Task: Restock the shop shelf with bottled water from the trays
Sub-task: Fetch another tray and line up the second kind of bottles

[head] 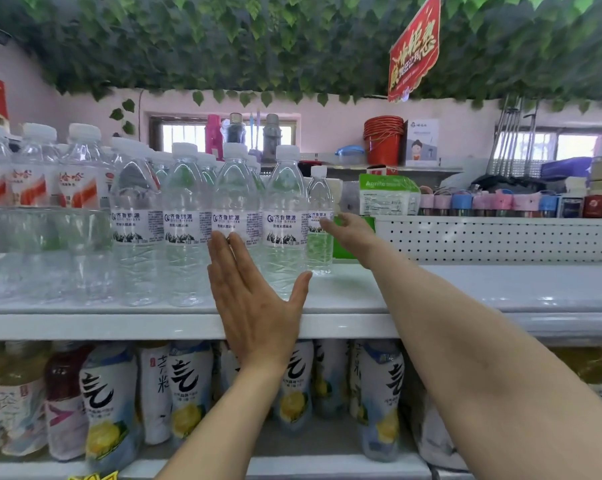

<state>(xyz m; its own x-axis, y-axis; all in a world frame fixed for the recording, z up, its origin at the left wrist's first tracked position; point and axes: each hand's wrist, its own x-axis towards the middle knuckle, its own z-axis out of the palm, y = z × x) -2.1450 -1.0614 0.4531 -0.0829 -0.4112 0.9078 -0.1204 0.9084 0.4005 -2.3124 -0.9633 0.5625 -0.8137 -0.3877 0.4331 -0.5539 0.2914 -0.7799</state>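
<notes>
Front bottle (235,192) being touched by left grip (254,299), spread flat; rear bottle (319,199), at 2 o'clock, being touched by right grip (351,232), fingers extended.

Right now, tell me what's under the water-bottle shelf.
Under the shelf board stand lemon-label drink bottles, with amber bottles and a dark-red bottle far left. The left hand and forearms cover several; rows behind are hidden.

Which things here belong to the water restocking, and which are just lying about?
Job: water bottles, top shelf, left hand flat against the front row, right hand touching the rear bottle.
Lying about: lemon drink bottles below, red buckets, green packet, red sign.
</notes>
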